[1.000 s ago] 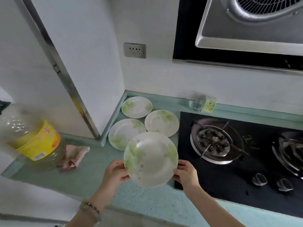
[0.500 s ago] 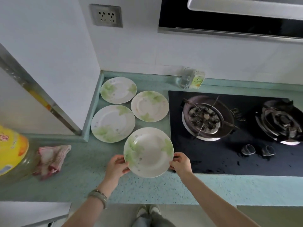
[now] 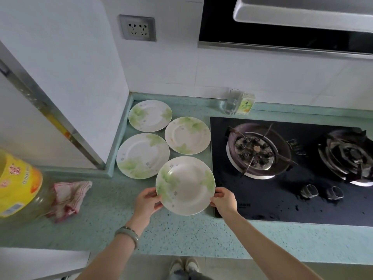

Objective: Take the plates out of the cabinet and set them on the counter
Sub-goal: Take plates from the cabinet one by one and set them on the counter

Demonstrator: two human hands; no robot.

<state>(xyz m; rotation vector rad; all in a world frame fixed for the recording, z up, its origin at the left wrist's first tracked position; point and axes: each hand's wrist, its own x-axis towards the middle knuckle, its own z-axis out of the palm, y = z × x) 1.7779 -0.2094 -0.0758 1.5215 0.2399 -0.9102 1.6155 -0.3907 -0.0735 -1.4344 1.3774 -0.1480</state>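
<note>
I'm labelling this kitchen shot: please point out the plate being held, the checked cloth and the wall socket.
held plate (image 3: pixel 185 185), head view, on its white centre.
checked cloth (image 3: pixel 69 197), head view, on its crumpled middle.
wall socket (image 3: pixel 137 27), head view, on its grey faceplate.

The nearest plate (image 3: pixel 185 185) is seen to be smooth glazed ceramic with a soft gloss, as are the three plates (image 3: pixel 143 155) behind it. The tabletop (image 3: pixel 113 219) is finished in a matt, speckled, stone-like material. The hob (image 3: pixel 262 201) is faced with glossy black glass, its burner (image 3: pixel 254 150) made of dull, stained metal. The cloth (image 3: pixel 69 197) is woven; the bottle (image 3: pixel 18 184) is clear plastic.
</note>
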